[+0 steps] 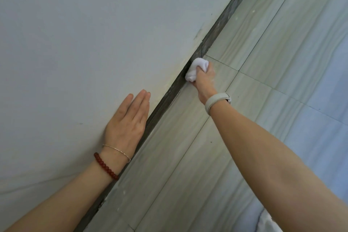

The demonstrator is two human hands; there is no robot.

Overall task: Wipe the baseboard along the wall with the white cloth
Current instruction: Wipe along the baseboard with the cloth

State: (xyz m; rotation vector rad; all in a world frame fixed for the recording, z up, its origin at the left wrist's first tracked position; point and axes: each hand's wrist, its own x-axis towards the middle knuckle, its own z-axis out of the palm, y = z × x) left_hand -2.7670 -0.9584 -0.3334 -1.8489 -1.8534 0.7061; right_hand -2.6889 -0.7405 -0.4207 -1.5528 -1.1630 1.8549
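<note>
A dark grey baseboard [222, 24] runs diagonally from the bottom left to the top right, where the white wall [84, 34] meets the floor. My right hand [204, 80] grips a bunched white cloth [195, 68] and holds it against the baseboard near the middle of the view. My left hand [128, 120] lies flat on the wall just above the baseboard, fingers straight and together. That wrist carries a thin chain and a red bead bracelet; a pale band sits on the right wrist.
Pale grey-green floor tiles [263, 62] with thin grout lines fill the right side. A bright bluish reflection lies on the tiles at the far right. White specks dot the floor beside the baseboard.
</note>
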